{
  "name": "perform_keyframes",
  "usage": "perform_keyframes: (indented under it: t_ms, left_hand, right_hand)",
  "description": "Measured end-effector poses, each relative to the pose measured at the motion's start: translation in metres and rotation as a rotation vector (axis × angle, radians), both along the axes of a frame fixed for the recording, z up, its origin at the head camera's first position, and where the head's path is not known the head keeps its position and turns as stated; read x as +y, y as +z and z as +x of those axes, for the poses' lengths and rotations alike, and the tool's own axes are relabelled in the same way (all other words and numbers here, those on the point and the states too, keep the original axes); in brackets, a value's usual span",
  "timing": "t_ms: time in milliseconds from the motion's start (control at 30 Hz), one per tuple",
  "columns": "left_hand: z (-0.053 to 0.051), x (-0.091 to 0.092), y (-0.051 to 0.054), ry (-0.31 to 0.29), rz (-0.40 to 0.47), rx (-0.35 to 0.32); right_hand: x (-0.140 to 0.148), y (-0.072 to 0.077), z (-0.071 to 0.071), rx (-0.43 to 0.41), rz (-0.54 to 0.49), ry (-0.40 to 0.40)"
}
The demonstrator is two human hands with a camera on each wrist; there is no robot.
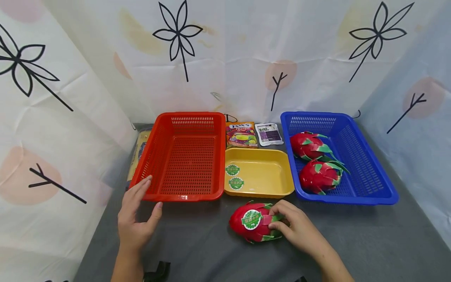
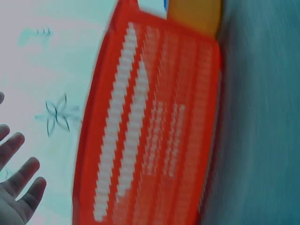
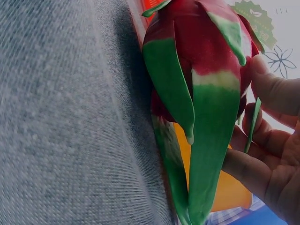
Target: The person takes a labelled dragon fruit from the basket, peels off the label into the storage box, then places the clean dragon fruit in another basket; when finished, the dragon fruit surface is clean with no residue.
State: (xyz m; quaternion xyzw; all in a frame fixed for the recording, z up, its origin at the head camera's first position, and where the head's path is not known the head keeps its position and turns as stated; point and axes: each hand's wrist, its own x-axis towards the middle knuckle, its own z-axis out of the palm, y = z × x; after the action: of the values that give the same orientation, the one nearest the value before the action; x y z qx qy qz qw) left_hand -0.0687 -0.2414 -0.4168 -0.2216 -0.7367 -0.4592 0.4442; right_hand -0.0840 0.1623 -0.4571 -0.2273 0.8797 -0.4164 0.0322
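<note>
A red dragon fruit (image 1: 243,223) with green tips and a round green-and-white sticker (image 1: 251,219) lies on the grey table in front of the yellow tray (image 1: 258,194). My right hand (image 1: 299,229) holds its leafy end between thumb and fingers; close up in the right wrist view, the thumb (image 3: 272,86) meets the red skin and long green leaves (image 3: 213,140) hang beside the fingers. With fingers spread and holding nothing, my left hand (image 1: 137,219) is by the near left corner of the red basket (image 1: 183,197). The left wrist view is blurred.
Two more dragon fruits (image 1: 318,176) lie in the blue basket (image 1: 370,168) on the right. Behind the yellow tray are a Fox's candy bag (image 1: 241,135) and a white-and-purple packet (image 1: 269,134). A yellowish pack (image 1: 139,150) is partly hidden left of the red basket.
</note>
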Motion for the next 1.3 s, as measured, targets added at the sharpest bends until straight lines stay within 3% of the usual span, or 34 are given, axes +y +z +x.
perform_keyframes:
  t_ms: [133,267,433,600,700,833,967,1167,1300]
  left_hand:
    - [-0.001,0.02,0.0,-0.121,-0.023,0.029]
    - [0.0,0.04,-0.004,-0.237,-0.047,0.015]
    - [0.005,0.063,-0.01,-0.326,-0.066,-0.04]
    - [0.009,0.087,-0.015,-0.431,-0.097,-0.049]
    - [0.011,0.099,-0.024,-0.486,-0.136,-0.073]
    - [0.01,0.109,-0.045,-0.526,-0.198,-0.16]
    - [0.011,0.113,-0.064,-0.547,-0.272,-0.338]
    - [0.011,0.12,-0.074,-0.538,-0.38,-0.52]
    - [0.009,0.125,-0.079,-0.543,-0.39,-0.632]
  right_hand:
    - [-0.001,0.001,0.0,-0.013,-0.002,0.001]
    - [-0.001,0.002,0.0,-0.035,-0.006,0.0]
    - [-0.001,0.001,0.0,-0.037,-0.012,0.002]
    - [-0.001,0.001,0.002,-0.038,-0.014,0.005]
    - [-0.001,0.0,0.002,-0.038,-0.023,0.006]
    - [-0.001,0.0,0.003,-0.032,-0.041,0.014]
    - [-0.001,-0.001,0.004,-0.041,-0.049,0.017]
    - [0.0,-0.002,0.006,-0.045,-0.065,0.019]
    - [0.001,-0.001,0.007,-0.047,-0.069,0.013]
